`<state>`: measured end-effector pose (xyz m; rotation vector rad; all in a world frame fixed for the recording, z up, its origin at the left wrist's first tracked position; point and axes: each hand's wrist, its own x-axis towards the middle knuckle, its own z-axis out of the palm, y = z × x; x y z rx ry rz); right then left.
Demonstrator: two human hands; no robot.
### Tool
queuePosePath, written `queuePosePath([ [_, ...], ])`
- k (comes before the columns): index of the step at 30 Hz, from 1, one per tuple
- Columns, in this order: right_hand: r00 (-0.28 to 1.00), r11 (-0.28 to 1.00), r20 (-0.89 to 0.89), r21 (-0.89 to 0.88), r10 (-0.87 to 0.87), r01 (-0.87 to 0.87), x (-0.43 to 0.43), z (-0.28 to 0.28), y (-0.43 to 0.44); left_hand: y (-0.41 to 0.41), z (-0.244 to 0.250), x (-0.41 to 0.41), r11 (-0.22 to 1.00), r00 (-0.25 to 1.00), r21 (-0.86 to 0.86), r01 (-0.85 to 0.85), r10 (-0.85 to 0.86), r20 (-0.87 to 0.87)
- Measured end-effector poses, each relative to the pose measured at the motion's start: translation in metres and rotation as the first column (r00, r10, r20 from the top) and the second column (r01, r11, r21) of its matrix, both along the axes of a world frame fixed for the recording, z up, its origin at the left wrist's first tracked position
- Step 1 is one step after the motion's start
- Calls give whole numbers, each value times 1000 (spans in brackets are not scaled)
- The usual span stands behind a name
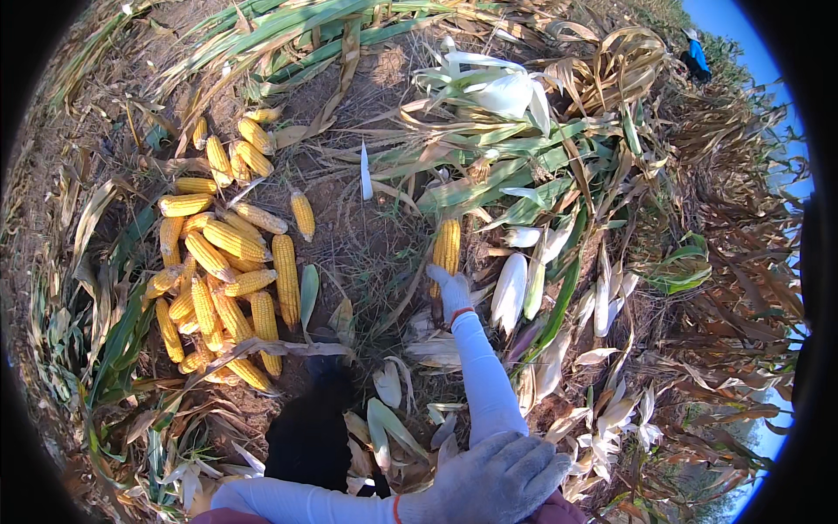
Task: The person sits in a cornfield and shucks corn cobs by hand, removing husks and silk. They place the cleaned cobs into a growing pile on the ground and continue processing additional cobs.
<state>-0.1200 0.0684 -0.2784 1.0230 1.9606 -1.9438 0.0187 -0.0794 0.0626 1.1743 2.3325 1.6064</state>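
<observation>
My right hand [453, 291], in a pale glove with a red cuff edge, grips the lower end of a husked yellow corn cob [447, 245]. That arm, in a white sleeve, reaches away from me over dry husks. At the bottom, my left hand [501, 477], in a greyish work glove, lies back up across my right arm near the elbow, its fingers extended; no object shows in it, though its palm is hidden. A heap of husked yellow corn cobs [222, 249] lies on the soil to the left. A single cob [302, 215] lies just right of the heap.
Right of my right hand lie ears in pale husks [509, 291]. Green and dry corn stalks [510, 173] spread beyond it, with a large open husk [504, 92] on top. Dry stalks are piled along the right. A person in blue [698, 59] is far off at the upper right.
</observation>
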Motion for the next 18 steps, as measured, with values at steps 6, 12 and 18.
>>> queuePosePath([
  [6,967,949,-196,300,161,-97,12,119,39,9,7,7,987,977,8,160,-160,140],
  [12,878,863,-405,505,256,-18,67,212,43,12,2,26,978,965,105,179,-195,175],
  [18,870,884,-445,466,211,24,174,299,19,26,-6,23,949,982,269,-163,128,141],
])
